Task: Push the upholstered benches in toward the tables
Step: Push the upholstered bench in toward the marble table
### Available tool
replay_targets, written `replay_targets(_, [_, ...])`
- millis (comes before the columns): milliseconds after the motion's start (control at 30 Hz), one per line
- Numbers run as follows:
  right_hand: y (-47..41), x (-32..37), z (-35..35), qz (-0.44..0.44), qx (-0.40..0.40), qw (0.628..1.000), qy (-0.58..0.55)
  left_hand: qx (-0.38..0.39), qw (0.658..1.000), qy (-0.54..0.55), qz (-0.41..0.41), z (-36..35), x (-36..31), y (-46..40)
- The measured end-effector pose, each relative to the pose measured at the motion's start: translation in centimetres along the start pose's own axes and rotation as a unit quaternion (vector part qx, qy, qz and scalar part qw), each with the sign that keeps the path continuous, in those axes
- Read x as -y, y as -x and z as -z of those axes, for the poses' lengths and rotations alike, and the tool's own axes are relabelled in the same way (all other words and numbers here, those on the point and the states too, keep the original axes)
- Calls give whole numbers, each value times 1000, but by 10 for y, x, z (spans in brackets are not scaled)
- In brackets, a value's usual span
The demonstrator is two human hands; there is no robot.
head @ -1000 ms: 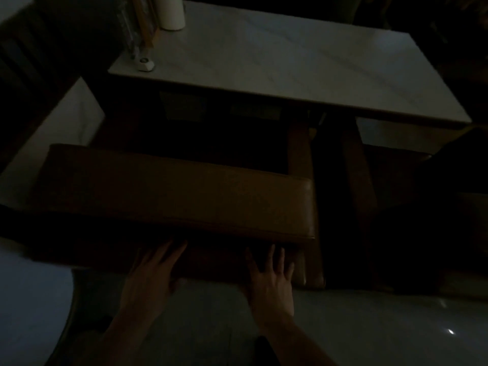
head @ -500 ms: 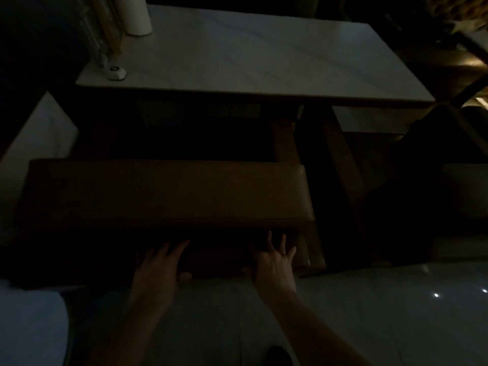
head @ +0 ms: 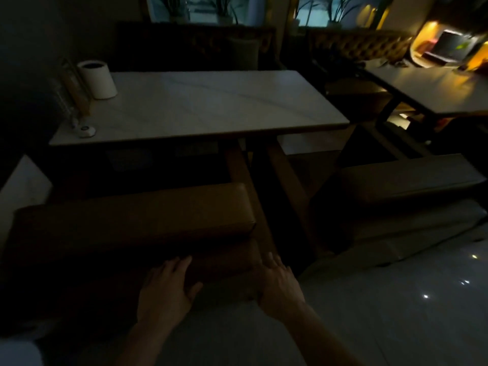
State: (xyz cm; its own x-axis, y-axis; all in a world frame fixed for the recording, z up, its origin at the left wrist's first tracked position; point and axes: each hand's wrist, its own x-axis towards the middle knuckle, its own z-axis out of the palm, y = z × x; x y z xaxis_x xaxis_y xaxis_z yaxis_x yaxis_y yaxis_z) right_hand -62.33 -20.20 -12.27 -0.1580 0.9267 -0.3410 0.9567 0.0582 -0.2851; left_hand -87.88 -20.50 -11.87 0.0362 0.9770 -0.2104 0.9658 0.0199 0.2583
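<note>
The room is dim. A brown upholstered bench (head: 132, 220) stands in front of a white marble-topped table (head: 211, 107), its far edge near the table's front edge. My left hand (head: 166, 289) and my right hand (head: 277, 283) lie flat with spread fingers against the bench's near side, below the cushion, holding nothing. A second upholstered bench (head: 412, 178) stands to the right, in front of another table (head: 435, 91).
A white cylinder (head: 97, 79), a small round white device (head: 85, 130) and a menu stand (head: 71, 93) sit at the table's left end. Wooden table legs (head: 243, 175) run under the top. Tufted booth seating (head: 364, 46) lines the back wall. Glossy tiled floor (head: 396, 299) lies to the right.
My head has lifted, so the back wall and the right table now show. Both hands stay flat on the bench's near side, and the bench looks closer to the table.
</note>
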Motion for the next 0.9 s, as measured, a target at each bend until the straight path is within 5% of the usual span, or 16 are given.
replay_targets(300, [47,-124,86,-37,-82,996,1,-56,995,-36,-71,28,-150,-3])
replay_targets(633, [150,-336,154,-69,-117,990,-22,-54,991,1,-119,-22,-385,29])
replay_targets(900, [155,-467,160,-118,-107,987,-10,-29,989,15,-145,-88,-505,-2])
